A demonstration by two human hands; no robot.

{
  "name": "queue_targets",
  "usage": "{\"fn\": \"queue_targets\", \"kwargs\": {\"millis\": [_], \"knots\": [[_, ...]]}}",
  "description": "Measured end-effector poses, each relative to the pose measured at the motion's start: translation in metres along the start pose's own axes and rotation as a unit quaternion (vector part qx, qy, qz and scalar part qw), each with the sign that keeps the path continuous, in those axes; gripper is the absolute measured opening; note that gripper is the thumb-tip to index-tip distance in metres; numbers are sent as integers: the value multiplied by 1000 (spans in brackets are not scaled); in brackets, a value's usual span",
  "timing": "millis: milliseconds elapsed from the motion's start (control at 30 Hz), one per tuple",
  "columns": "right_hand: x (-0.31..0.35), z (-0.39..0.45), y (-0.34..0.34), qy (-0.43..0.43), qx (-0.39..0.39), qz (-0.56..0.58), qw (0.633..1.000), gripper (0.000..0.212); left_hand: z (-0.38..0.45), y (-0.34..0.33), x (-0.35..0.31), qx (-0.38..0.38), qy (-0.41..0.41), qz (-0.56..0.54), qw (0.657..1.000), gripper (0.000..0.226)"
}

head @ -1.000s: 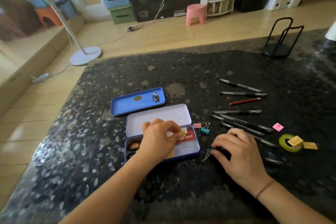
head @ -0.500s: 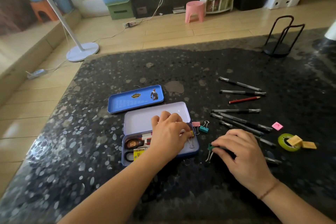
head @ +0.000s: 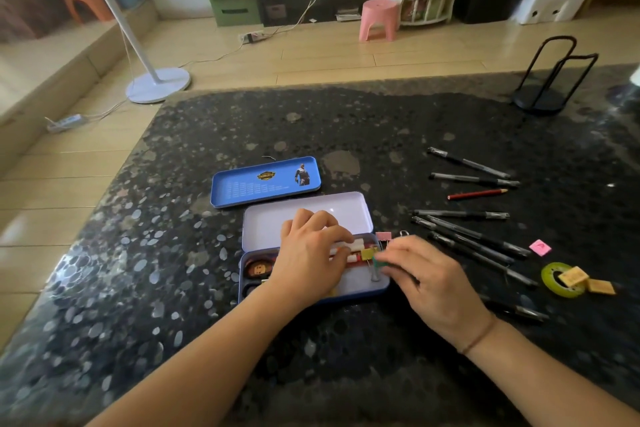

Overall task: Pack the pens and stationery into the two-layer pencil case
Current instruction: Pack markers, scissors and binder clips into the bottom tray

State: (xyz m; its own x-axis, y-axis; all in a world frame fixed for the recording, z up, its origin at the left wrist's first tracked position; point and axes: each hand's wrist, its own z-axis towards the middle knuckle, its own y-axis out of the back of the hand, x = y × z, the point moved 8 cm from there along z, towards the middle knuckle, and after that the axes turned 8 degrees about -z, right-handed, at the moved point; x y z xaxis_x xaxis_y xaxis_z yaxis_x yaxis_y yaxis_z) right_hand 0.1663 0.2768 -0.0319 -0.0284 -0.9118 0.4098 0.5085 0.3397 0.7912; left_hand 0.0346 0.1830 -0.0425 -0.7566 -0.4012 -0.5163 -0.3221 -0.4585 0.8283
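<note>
The two-layer pencil case [head: 349,292] lies open near the table's front, its pale lid [head: 270,225] folded back. The blue inner tray [head: 265,182] lies apart, just behind it. My left hand [head: 308,253] rests over the case, with its fingertips next to a yellow binder clip [head: 367,253] that lies inside. My right hand [head: 427,279] pinches a green binder clip [head: 381,262] over the case's right end. A pink clip [head: 383,236] lies on the table beside the case. Several black pens [head: 467,236] and a red pencil [head: 476,194] are spread out to the right.
At the right lie a pink scrap [head: 540,247], a green tape roll [head: 554,288] and two yellow erasers [head: 573,277]. One more black pen [head: 519,311] lies by my right wrist. A black wire stand [head: 540,97] is at the far right corner. The table's left edge drops to a wooden floor.
My right hand has carried the green clip left from the table to the case's right end. My left hand has shifted right inside the case, and the yellow clip now lies at its fingertips.
</note>
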Motion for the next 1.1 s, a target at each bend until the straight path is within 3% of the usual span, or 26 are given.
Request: {"fn": "queue_targets", "kwargs": {"millis": [333, 500, 600, 700, 867, 967, 1100], "knots": [[6, 0, -9, 25, 52, -38, 998, 10, -2, -9, -8, 30, -39, 27, 998, 18], [8, 1, -17, 34, 98, -71, 992, 14, 0, -12, -9, 33, -36, 30, 998, 17], [7, 3, -10, 19, 63, -56, 996, 11, 1, -12, -10, 28, -34, 25, 999, 18], [-16, 14, 9, -55, -12, -44, 997, 19, 3, -14, -12, 38, -34, 21, 998, 23], [-44, 33, -14, -99, 201, -267, 937, 39, 7, -17, -12, 50, -12, 15, 999, 23], [-45, 35, -12, -79, 201, -290, 932, 30, 6, -18, -12, 58, -9, 12, 998, 26], [-45, 32, -2, -64, 134, -271, 951, 5, 1, -9, -8, 39, -12, -5, 999, 29]]}}
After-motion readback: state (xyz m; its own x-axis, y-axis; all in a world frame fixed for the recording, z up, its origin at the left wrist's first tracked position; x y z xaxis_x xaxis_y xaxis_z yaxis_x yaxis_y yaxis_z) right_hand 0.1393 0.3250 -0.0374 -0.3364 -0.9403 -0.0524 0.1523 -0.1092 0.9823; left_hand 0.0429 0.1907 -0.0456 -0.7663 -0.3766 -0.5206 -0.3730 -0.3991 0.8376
